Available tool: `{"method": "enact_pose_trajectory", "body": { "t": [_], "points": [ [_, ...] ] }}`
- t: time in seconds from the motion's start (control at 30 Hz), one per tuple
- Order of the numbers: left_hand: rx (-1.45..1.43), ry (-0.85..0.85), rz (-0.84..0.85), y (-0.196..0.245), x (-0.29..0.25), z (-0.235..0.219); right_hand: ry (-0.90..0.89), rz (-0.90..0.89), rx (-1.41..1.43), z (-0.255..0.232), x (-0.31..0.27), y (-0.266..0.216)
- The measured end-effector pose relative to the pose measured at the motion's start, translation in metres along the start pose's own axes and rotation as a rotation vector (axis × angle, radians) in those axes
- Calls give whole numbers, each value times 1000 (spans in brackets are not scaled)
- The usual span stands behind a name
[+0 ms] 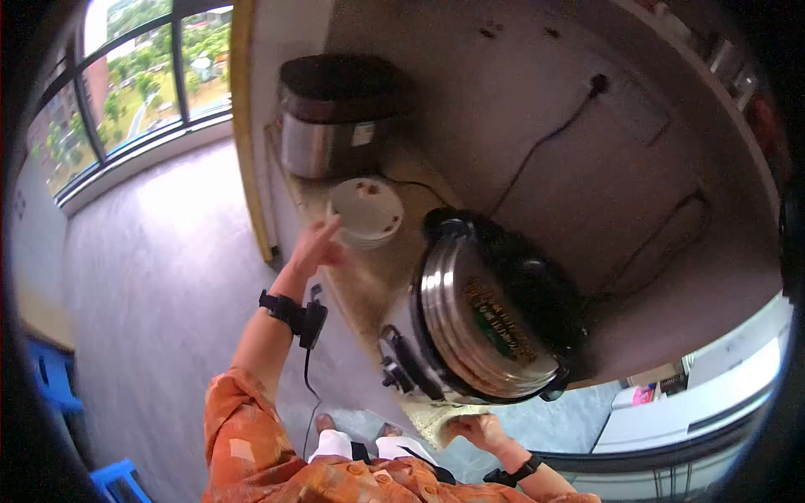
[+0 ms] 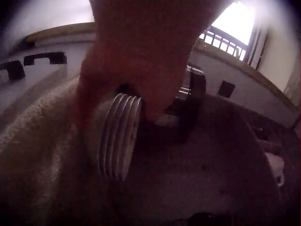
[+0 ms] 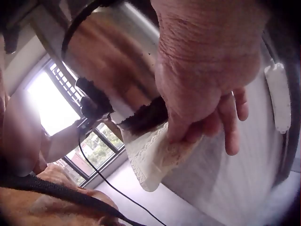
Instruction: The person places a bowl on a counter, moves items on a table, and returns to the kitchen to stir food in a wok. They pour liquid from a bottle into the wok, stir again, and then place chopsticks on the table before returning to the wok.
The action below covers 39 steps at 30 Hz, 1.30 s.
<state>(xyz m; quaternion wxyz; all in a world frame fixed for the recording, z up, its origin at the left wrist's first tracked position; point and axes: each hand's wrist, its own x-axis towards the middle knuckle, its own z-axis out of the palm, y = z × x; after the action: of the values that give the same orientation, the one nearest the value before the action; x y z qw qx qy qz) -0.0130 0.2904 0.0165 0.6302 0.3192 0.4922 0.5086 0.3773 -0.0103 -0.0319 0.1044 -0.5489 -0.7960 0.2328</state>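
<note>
My left hand (image 1: 319, 245) is at the near-left rim of a stack of white plates (image 1: 369, 210), one finger reaching to the edge; the top plate bears a reddish-brown pattern or bits. In the left wrist view the plates' ridged edges (image 2: 120, 136) show below the dark hand (image 2: 136, 70). My right hand (image 1: 482, 432) pinches the corner of a cream lace-edged cloth (image 1: 436, 423) that hangs over the counter's end. Its thumb and forefinger grip the lace (image 3: 155, 155) in the right wrist view, while other fingers extend downward. Beside it stands a large electric cooker (image 1: 478, 318) with a steel lid.
A black-and-steel appliance (image 1: 340, 117) stands behind the plates. Black cords (image 1: 541, 147) run along the wall to a socket. The counter's front edge (image 1: 335, 293) drops to a grey floor (image 1: 151, 318). Blue stools (image 1: 117, 478) stand at the lower left.
</note>
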Motion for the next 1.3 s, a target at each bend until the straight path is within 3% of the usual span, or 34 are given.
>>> {"method": "enact_pose_trajectory", "body": {
  "t": [0.13, 0.17, 0.23, 0.3, 0.37, 0.4, 0.43, 0.5, 0.57, 0.63, 0.7, 0.73, 0.77, 0.83, 0.9, 1.0, 1.07, 1.13, 1.2, 1.23, 1.3],
  "points": [
    [-43, -18, 34, -28, -70, -45, -19, -6, -84, -12, 6, -14],
    [-55, 56, 32, -36, -98, -62, -70, -59, -74, -12, 7, -12],
    [-34, 101, -53, -57, -164, -88, -165, 35, -100, -13, 8, -2],
    [-89, 279, -63, -100, -236, -120, -215, -32, -30, -13, 9, 5],
    [-170, 521, -69, -146, -322, -143, -276, 71, 91, -15, 11, 7],
    [-233, 610, -71, -171, -364, -150, -225, 22, 167, -20, 11, -4],
    [-259, 699, -56, -188, -407, -154, -290, -47, 165, -16, 15, -5],
    [-363, 920, -164, -224, -491, -145, -152, 79, 486, -5, 13, 0],
    [-435, 1079, -179, -255, -563, -135, -293, -22, 257, -14, 16, -2],
    [-524, 1193, -176, -283, -614, -124, -360, 36, 86, -15, 16, -4],
    [-553, 1287, -154, -300, -660, -116, -498, -37, 316, -3, 19, 6],
    [-586, 1332, -134, -305, -680, -112, -708, 112, 52, -12, 23, -11],
    [-566, 1382, -115, -309, -694, -111, -706, -36, 114, 8, 30, 10],
    [-571, 1446, -67, -316, -719, -123, -647, -167, 386, 37, 26, -34],
    [-509, 1550, -38, -328, -745, -141, -707, -207, 412, 66, 26, -72],
    [-385, 1685, 25, -338, -795, -164, -750, -313, 321, 100, 9, -167],
    [-303, 1801, 101, -341, -830, -177, -723, -658, -50, 105, -27, -264],
    [-216, 1930, 156, -346, -862, -187, -755, -748, -109, 132, -36, -318],
    [87, 2153, 169, -349, -892, -200, -781, -839, -157, 163, -40, -363],
    [62, 2181, 166, -351, -906, -206, -806, -915, -170, 177, -40, -383],
    [105, 2467, 276, -354, -931, -216, -839, -1012, -197, 201, -48, -420]
  ]
}}
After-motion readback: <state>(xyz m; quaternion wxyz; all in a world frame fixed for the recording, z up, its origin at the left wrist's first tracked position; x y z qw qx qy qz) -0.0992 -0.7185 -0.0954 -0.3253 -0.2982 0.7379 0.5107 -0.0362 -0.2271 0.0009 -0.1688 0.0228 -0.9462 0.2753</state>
